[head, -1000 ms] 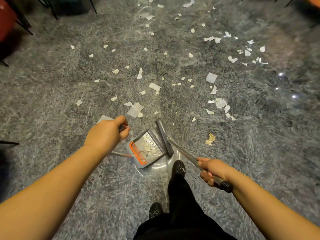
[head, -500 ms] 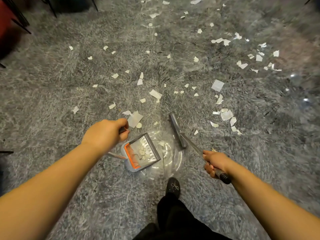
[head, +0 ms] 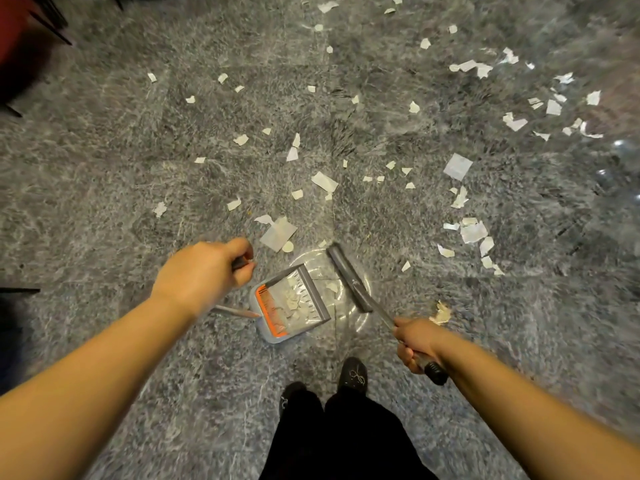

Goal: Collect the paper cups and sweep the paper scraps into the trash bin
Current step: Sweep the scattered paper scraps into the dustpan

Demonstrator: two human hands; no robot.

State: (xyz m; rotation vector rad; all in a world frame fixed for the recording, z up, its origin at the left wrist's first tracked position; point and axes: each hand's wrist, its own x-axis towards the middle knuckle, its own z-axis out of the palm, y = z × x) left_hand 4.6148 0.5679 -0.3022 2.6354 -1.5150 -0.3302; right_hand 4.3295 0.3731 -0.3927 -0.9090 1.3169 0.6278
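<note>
The fingers (head: pixel 242 259) of the left hand (head: pixel 201 275) are curled around the top of a dark handle, thumb folded over it; the rest of that handle is hidden behind the hand. The fingers (head: pixel 407 355) of the right hand (head: pixel 420 344) are wrapped around the broom handle (head: pixel 382 317), with its black end cap (head: pixel 436 374) poking out behind the palm.

Just right of the left hand, a grey dustpan (head: pixel 289 304) with an orange strip along its back wall stands on the floor, tilted, and holds a small heap of pale paper scraps (head: pixel 291 301). The grey broom head (head: pixel 348 278) rests on the floor just beside the dustpan's open edge, with one scrap (head: pixel 332 286) lying between them.

Many more white scraps lie scattered over the grey speckled floor (head: pixel 104 202), ahead of the dustpan and to the right. A larger square piece (head: pixel 278 233) lies just beyond the left hand, and another large piece (head: pixel 458 166) lies farther off to the right. A crumpled yellowish scrap (head: pixel 440 312) sits close to the right hand.

At the bottom, two dark shoes (head: pixel 353 374) and dark trouser legs (head: pixel 343 441) show between bare forearms. A red seat (head: pixel 14 26) on thin black legs occupies the upper left corner.
</note>
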